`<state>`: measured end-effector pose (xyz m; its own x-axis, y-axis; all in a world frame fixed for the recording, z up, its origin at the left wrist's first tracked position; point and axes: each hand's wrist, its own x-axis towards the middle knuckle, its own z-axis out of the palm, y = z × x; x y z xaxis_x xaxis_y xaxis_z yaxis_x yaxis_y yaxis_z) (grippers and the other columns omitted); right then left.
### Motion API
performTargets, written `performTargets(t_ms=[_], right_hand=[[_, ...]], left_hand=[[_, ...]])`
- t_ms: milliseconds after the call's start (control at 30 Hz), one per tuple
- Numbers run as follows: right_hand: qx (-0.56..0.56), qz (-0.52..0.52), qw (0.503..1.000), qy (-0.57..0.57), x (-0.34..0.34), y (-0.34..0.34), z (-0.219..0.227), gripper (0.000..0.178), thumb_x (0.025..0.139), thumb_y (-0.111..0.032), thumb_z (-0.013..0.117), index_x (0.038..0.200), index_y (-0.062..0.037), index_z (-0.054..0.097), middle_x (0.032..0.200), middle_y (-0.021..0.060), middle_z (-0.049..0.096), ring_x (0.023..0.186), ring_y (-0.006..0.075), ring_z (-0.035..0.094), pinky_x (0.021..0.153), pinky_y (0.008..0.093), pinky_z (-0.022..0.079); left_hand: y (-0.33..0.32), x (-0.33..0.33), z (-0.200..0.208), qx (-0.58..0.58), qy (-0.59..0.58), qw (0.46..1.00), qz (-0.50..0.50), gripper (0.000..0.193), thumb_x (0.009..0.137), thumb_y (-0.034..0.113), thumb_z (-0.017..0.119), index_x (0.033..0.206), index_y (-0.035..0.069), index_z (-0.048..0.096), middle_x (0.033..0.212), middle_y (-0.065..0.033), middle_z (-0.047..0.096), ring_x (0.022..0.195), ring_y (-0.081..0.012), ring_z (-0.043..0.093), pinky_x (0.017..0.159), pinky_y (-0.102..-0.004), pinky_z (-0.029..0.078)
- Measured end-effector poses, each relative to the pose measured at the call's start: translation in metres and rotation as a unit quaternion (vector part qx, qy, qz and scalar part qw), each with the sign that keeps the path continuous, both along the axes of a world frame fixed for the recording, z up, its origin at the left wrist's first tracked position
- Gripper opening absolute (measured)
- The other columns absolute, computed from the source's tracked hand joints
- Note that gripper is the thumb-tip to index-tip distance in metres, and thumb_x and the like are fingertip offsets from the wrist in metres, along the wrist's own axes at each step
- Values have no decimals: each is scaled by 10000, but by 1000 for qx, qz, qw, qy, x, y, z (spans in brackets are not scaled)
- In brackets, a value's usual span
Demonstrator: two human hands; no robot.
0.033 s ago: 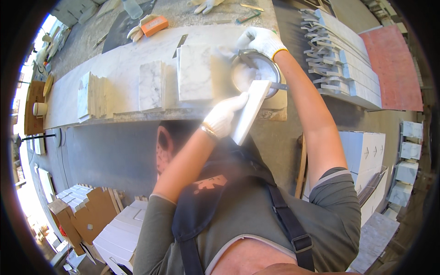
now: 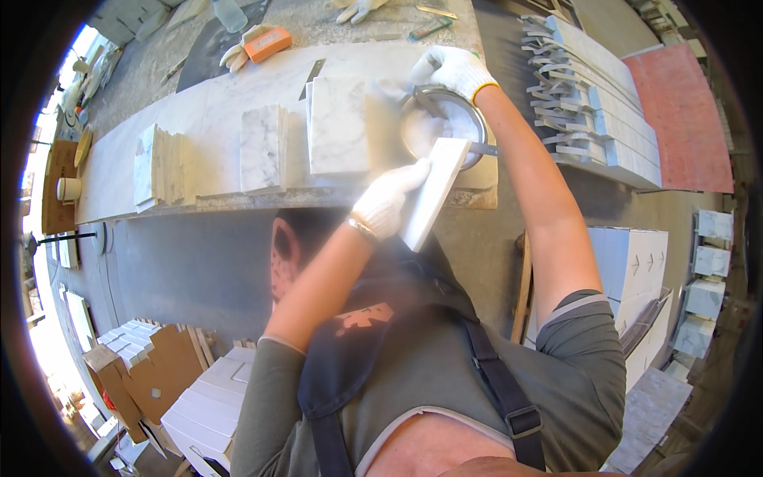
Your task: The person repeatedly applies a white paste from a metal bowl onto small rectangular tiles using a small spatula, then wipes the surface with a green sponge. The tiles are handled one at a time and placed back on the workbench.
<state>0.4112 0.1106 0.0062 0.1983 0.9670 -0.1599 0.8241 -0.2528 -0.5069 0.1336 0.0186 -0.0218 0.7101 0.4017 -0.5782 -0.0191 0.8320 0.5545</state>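
Observation:
In my left hand (image 2: 389, 199), gloved in white, is a long white tile (image 2: 435, 195), its narrow edge turned up. The tile slants, with its far end over the near rim of a round metal bowl (image 2: 407, 139). Pale material (image 2: 455, 119) shows inside the bowl. My right hand (image 2: 455, 70), also gloved, is closed at the bowl's far rim; the bowl's bracket-like metal part (image 2: 429, 102) lies just below its fingers. What those fingers grip is hidden. A dark metal strip (image 2: 483, 149) sticks out at the bowl's right side.
Marble tile stacks (image 2: 342, 127) stand left of the bowl on the long bench slab (image 2: 214, 87). An orange block (image 2: 269, 44) and spare gloves (image 2: 354, 9) lie farther back. Strapped slabs (image 2: 604, 103) stand at right. Cartons (image 2: 632, 270) and an open cardboard box (image 2: 163, 370) stand lower down.

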Motion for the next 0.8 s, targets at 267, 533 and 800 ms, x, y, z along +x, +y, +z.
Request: performTargets(t_ms=[267,533,800], right_hand=[[130,-91,982,-101,-7,-69,48,296,932,-323,669,1162,-173,781,1218,88,748,1102,265,710,962,366,543],[-27,-121,991,-43,-40,-189,50,433,956,-483,693,1249,-170,760,1285,112,730,1176,295,680,1015,375,519],[106,-153,977,100,-36,-190,30,258,954,-216,734,1146,-51,784,1105,90,792,980,179,732,887,308,554]], left_hand=[[2,-10,17,365,116,921,-72,457,992,433,673,1141,6,735,961,-90,731,882,-152,640,827,-315,510],[-2,-10,11,467,176,864,-74,408,988,398,658,1164,39,736,1000,-161,756,920,-260,706,855,-364,534],[-4,-13,16,499,217,835,-79,386,980,339,712,1195,19,738,1011,-102,774,916,-135,691,873,-288,531]])
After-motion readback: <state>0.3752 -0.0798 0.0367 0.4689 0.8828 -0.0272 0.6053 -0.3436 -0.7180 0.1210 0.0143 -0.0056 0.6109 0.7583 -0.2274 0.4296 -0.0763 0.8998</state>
